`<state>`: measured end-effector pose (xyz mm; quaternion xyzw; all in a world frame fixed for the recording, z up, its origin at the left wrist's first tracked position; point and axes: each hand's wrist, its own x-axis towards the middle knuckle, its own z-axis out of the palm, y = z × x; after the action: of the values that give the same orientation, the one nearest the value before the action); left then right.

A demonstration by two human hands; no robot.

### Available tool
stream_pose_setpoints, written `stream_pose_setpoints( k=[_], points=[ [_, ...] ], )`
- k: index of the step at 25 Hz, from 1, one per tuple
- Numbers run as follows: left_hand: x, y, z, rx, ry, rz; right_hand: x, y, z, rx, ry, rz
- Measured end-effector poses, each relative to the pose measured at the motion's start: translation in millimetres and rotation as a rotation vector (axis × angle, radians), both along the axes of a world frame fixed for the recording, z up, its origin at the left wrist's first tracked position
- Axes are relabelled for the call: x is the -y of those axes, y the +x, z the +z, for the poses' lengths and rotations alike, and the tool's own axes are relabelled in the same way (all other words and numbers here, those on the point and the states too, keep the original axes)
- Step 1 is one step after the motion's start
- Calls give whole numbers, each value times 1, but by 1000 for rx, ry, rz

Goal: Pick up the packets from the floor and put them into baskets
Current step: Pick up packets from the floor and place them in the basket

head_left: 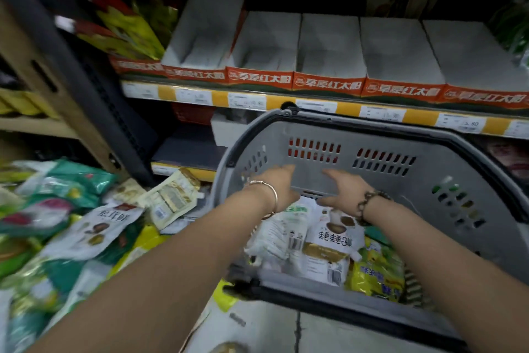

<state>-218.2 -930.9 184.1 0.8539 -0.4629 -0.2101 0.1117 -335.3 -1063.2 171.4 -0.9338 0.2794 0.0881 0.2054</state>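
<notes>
Down on the shop floor, the shelves (286,100) fill the whole back of my view, with a row of white display boxes (329,46) in orange-fronted trays and yellow price strips along the edges. Right in front of them sits the grey basket (429,189), tipped a bit so I'm looking into it, black handle folded along the rim.

Off to my left there's a big messy pile of packets (57,223) on the floor, green, white and yellow ones all overlapping, pretty blurry tbh. One white packet (94,232) with brown pictures on it lies on top near my left arm.

Inside the basket there are already a few: a white pouch (329,244) with a gold band, another white one (280,232) just left of it and touching, and a yellow bag (378,272) on the right.

Both my arms reach into the basket. Left hand (277,183), bangle on the wrist, has fingers spread loose and flat, holding nothing. Right hand (340,186), bead bracelet on the wrist, is the same, open and empty, hovering just above the white pouches near the far wall.
</notes>
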Motion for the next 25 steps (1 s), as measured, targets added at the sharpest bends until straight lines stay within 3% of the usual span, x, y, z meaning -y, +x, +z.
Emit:
stream_pose_setpoints(
  k=[7,14,19,25],
  points=[
    [-138,-19,59,90,-203,233,-101,22,62,262,44,173],
    [-264,-11,40,170,-116,515,-226,57,67,335,58,430],
    [-319,11,-36,92,-63,683,-280,79,1,268,18,440],
    [-362,19,-153,-72,28,864,-302,99,-139,-108,184,308]
  ],
)
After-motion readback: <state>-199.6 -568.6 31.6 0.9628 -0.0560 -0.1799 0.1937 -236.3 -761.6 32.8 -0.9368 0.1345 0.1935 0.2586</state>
